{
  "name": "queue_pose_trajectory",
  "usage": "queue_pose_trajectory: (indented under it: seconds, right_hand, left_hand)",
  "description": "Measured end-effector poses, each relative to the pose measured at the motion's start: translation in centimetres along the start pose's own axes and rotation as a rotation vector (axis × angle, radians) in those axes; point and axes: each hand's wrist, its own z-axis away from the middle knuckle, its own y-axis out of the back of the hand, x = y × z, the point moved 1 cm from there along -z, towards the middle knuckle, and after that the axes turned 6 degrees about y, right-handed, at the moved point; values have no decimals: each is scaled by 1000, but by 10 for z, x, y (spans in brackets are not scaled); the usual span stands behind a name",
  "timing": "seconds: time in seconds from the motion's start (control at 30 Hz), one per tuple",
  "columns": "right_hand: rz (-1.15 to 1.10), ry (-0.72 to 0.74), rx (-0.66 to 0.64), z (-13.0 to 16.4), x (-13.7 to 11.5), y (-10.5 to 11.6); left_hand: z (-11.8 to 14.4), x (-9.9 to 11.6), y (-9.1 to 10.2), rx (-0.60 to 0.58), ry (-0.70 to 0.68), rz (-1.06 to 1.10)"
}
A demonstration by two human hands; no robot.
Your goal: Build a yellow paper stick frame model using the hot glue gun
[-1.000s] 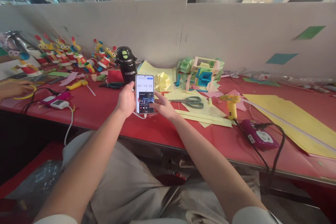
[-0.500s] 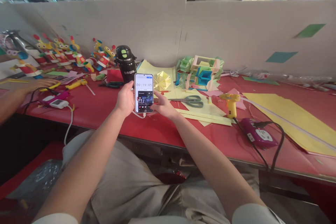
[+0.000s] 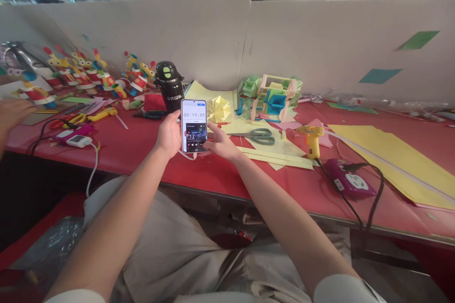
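Note:
A smartphone (image 3: pixel 194 125) stands upright between my hands, its lit screen showing 00:19:05 above a dark video window. My left hand (image 3: pixel 169 133) grips its left edge, and my right hand (image 3: pixel 221 142) holds the lower right side with the thumb near the screen. The fingers behind the phone are hidden. A white cable shows at its bottom end. Just behind it are a black bottle (image 3: pixel 169 86) and a yellow folded paper ornament (image 3: pixel 218 109). To the right of my right hand lie grey-green scissors (image 3: pixel 261 136) on pale yellow paper.
Paper strips (image 3: pixel 277 158) lie near the table's front. On the right are a yellow glue gun (image 3: pixel 313 142), a purple power socket (image 3: pixel 350 184) with black cords, and yellow sheets (image 3: pixel 387 161). Several toy figures (image 3: pixel 85 75) stand at left; another person's arm (image 3: pixel 12 116) reaches in there.
The other person's arm at far left has drawn back and up, leaving the yellow-handled tool there uncovered. My hands and the phone are practically still.

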Motion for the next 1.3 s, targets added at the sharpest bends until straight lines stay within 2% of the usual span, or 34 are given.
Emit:
queue_pose_trajectory:
  seconds: [0.2, 0.4, 0.6, 0.8, 1.3]
  right_hand:
    - [9, 2, 0, 1, -1, -1]
    - [11, -7, -9, 1, -1, 0]
    - [3, -9, 0, 1, 0, 0]
    - [2, -19, 2, 2, -2, -1]
    - [0, -8, -19, 0, 1, 1]
  left_hand:
    - [0, 0, -1, 50, -10, -12]
    - [1, 0, -2, 15, 10, -22]
    - [1, 0, -1, 32, 21, -22]
    - [2, 1, -3, 70, -23, -10]
    - [6, 3, -6, 69, -43, -63]
